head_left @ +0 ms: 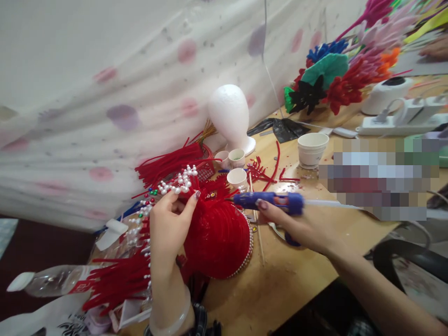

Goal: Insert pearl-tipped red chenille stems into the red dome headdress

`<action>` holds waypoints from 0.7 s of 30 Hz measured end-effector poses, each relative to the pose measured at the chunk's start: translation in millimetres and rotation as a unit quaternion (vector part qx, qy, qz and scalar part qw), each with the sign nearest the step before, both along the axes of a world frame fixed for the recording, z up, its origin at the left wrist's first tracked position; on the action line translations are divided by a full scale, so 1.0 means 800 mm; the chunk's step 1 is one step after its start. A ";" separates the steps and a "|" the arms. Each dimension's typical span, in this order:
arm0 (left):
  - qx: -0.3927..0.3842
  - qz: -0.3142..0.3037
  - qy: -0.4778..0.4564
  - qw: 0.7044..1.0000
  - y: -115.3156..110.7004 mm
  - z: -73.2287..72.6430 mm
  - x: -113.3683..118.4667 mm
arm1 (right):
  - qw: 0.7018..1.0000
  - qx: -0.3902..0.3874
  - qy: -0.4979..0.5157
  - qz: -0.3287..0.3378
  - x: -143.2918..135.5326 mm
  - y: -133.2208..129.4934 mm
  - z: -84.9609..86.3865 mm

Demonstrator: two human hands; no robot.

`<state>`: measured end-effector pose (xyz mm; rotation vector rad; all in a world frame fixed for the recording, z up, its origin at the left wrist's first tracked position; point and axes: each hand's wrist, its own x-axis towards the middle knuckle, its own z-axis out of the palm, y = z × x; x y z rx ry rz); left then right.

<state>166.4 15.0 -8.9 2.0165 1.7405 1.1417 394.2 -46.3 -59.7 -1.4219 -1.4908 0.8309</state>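
Note:
My right hand is closed around a blue hot glue gun, a white glue stick running out of its back. The gun's nozzle points left at the top of a red domed headpiece edged with small pearl beads. My left hand pinches at the headpiece's upper left edge, thumb and fingertips nearly together. Just above those fingers is a spray of white pearl beads; whether the fingers grip the beads or the red material behind them is hard to see.
A white foam head stands behind bundles of red stems. Small cups and a larger white cup are on the table. Colourful flowers, a power strip and a plastic bottle lie around.

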 end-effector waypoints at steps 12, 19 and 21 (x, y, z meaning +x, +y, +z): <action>-0.001 -0.011 -0.002 1.000 -0.001 0.000 0.000 | 0.993 0.009 0.063 0.099 -0.036 0.042 -0.006; -0.007 -0.005 0.008 1.000 -0.002 0.001 0.000 | 0.993 0.001 0.051 0.106 -0.038 0.043 -0.007; -0.004 -0.005 0.015 1.000 -0.002 0.002 0.000 | 0.993 0.002 0.056 0.107 -0.038 0.043 -0.008</action>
